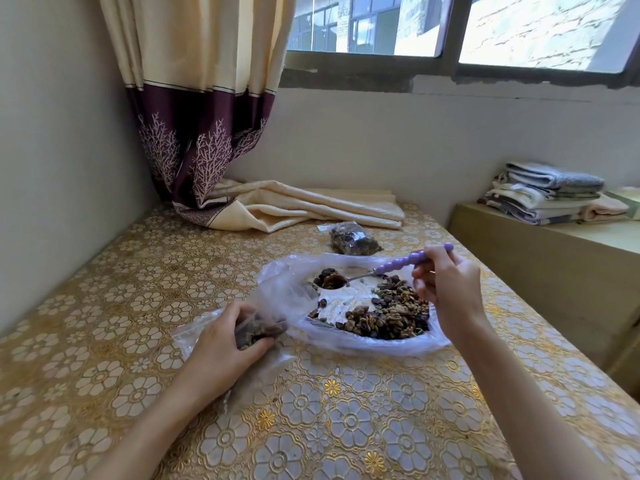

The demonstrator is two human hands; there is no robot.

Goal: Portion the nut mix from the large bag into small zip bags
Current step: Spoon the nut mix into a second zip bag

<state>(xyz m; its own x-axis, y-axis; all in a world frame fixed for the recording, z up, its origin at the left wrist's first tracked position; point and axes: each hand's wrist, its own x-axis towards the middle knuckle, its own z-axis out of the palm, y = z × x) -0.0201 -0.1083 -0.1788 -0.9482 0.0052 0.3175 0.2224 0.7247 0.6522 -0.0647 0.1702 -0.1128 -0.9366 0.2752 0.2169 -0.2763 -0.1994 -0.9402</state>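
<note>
My right hand (446, 289) grasps the purple handle of a spoon (381, 270), loaded with nut mix, above the large bag (346, 341) lying open on the counter (104, 341). My left hand (225, 341) grips a small zip bag (258, 330), partly filled, just left of it. A filled bag (353, 239) lies farther away.
</note>
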